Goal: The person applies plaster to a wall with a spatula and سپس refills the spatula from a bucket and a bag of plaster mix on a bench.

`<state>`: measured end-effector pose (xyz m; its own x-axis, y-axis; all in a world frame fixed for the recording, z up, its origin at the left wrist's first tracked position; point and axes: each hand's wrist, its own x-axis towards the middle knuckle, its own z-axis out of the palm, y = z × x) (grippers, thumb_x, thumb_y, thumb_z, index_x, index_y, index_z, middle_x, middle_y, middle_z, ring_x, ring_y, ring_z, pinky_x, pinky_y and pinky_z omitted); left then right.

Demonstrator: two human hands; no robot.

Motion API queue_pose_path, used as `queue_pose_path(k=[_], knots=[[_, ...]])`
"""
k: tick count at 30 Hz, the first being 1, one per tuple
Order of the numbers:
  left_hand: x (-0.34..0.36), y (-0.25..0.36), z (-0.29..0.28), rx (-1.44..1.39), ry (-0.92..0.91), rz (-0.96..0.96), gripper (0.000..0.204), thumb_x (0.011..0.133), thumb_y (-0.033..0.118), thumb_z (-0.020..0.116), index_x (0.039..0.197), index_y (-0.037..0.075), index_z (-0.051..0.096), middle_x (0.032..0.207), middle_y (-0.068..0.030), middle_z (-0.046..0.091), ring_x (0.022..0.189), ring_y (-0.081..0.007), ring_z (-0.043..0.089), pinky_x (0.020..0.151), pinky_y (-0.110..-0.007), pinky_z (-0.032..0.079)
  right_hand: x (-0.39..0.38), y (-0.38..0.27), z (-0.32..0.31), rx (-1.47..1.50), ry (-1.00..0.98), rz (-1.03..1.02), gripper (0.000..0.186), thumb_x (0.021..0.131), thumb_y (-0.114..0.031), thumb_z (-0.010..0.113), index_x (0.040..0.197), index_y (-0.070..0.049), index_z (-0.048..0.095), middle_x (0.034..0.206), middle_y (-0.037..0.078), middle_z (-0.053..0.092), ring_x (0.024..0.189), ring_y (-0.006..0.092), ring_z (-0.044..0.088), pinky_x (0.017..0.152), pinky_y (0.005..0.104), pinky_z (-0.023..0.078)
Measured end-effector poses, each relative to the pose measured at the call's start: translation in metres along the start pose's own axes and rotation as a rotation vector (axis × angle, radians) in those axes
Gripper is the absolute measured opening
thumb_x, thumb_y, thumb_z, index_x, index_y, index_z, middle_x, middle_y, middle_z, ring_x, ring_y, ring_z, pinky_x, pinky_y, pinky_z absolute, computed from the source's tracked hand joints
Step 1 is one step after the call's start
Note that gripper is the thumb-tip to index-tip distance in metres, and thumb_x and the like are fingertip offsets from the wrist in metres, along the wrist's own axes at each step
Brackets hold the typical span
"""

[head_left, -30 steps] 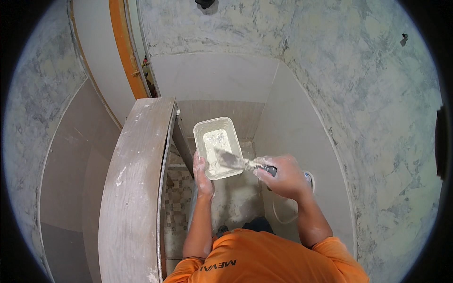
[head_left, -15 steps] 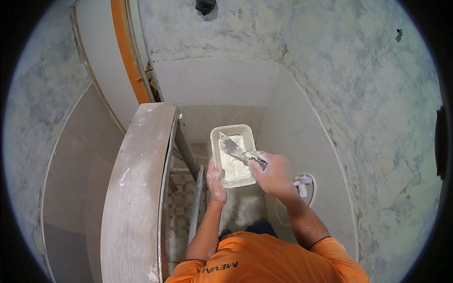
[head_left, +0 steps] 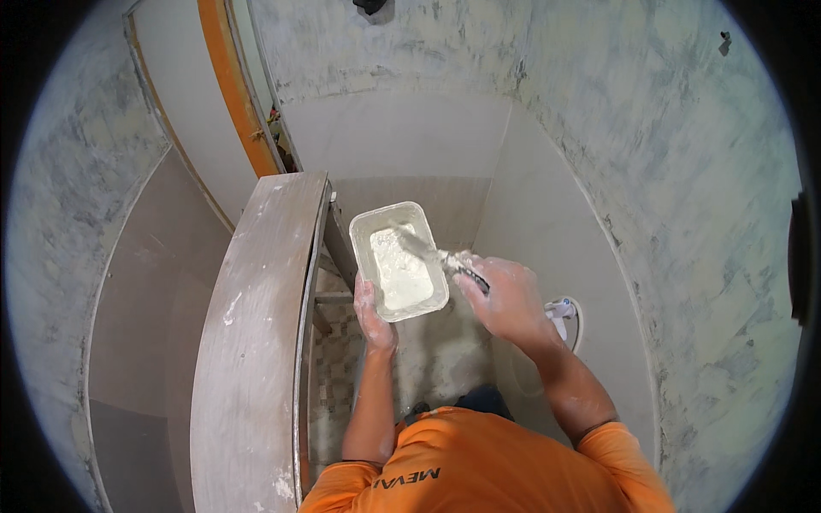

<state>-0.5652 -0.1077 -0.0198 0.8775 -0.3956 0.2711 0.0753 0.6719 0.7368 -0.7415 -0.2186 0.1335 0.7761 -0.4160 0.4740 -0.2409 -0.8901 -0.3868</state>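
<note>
My left hand (head_left: pixel 374 316) grips a pale rectangular plastic tub (head_left: pixel 425 306) by its left side, fingers underneath hidden. Inside the tub lies creamy white putty (head_left: pixel 398 269), spread over the bottom. A putty knife (head_left: pixel 421 248) with a dark handle is held in my right hand (head_left: pixel 506 295), whose fingers are closed round the handle. The knife's blade reaches over the tub's right rim into the putty and looks blurred. White smears cover both hands.
A long wooden surface (head_left: pixel 256 342) with white splashes stands on legs at my left. A white tap fitting (head_left: pixel 560 312) sticks out low on the right wall. Patchy plastered walls (head_left: pixel 667 171) rise above smooth panels, and an orange door frame (head_left: pixel 231 81) stands at the far left.
The tub has shifted left and slightly up, and tilted. My right hand has moved a little right and up, with the knife blade still over the putty.
</note>
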Motion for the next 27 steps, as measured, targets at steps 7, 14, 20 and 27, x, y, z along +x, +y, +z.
queue_pose_path(k=[7, 14, 20, 27], knots=[[-0.006, -0.006, -0.007, 0.021, 0.136, 0.065, 0.055, 0.106, 0.027, 0.044, 0.148, -0.009, 0.042, 0.14, -0.017, 0.056, 0.127, -0.0245, 0.055, 0.111, -0.037, 0.04, -0.035, -0.022, 0.023, -0.136, -0.334, 0.194, 0.037, 0.096, -0.033, 0.062, 0.114, -0.001, 0.071, 0.084, 0.02, 0.071, 0.078, 0.0448, 0.066, 0.073, 0.0547, 0.051], [-0.009, -0.01, -0.008, 0.119, -0.04, 0.034, 0.056, 0.105, 0.032, 0.046, 0.148, -0.004, 0.044, 0.142, -0.0144, 0.055, 0.13, -0.0241, 0.054, 0.11, -0.039, 0.042, -0.006, 0.008, 0.025, 0.159, 0.033, 0.025, 0.026, 0.095, -0.025, 0.061, 0.112, -0.008, 0.07, 0.088, 0.018, 0.068, 0.082, 0.0437, 0.067, 0.077, 0.053, 0.053], [-0.009, -0.012, -0.003, 0.159, -0.077, 0.024, 0.059, 0.104, 0.032, 0.049, 0.148, -0.006, 0.045, 0.141, -0.0137, 0.057, 0.129, -0.0235, 0.055, 0.111, -0.037, 0.041, -0.009, -0.005, 0.047, -0.346, -0.15, -0.015, 0.033, 0.094, -0.016, 0.059, 0.126, -0.009, 0.066, 0.102, 0.016, 0.06, 0.086, 0.0358, 0.07, 0.076, 0.0474, 0.056], [-0.003, -0.028, -0.009, 0.197, 0.011, 0.028, 0.061, 0.102, 0.031, 0.052, 0.147, -0.01, 0.048, 0.143, -0.0178, 0.057, 0.132, -0.0243, 0.052, 0.114, -0.036, 0.036, -0.038, 0.002, 0.066, -0.25, -0.33, -0.058, 0.035, 0.087, -0.01, 0.061, 0.121, -0.01, 0.069, 0.099, 0.016, 0.06, 0.081, 0.0331, 0.069, 0.07, 0.048, 0.056]])
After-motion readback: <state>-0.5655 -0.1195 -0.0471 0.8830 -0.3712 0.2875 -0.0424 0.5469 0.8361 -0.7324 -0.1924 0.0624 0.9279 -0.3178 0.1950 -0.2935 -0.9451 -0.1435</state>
